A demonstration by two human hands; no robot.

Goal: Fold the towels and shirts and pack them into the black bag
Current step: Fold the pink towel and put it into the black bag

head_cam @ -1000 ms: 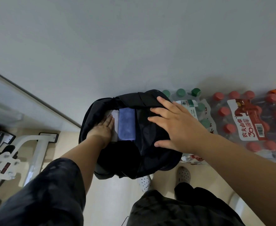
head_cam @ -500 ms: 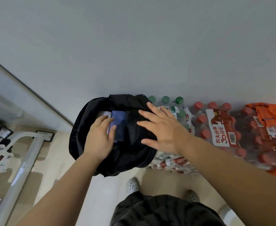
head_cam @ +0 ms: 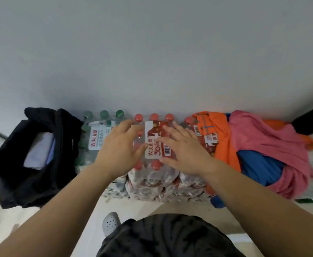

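Fingers (head_cam: 128, 125) of the left hand (head_cam: 121, 147) and the right hand (head_cam: 186, 148) are spread and loose and hold nothing. They are over the red-capped bottle pack (head_cam: 153, 151); I cannot tell whether they touch it. Left of the green-capped bottle pack (head_cam: 98, 138), the black bag (head_cam: 29, 184) stands by the wall with its mouth up. Its long axis runs from the wall toward the person, as do the folded pale cloths (head_cam: 39, 153) inside. An orange shirt (head_cam: 221, 143), a pink towel (head_cam: 274, 145) and a blue cloth (head_cam: 259, 166) lie heaped on the packs at the right.

Both hands (head_cam: 121, 145) left the black bag (head_cam: 31, 175) (now over bottles (head_cam: 157, 141))
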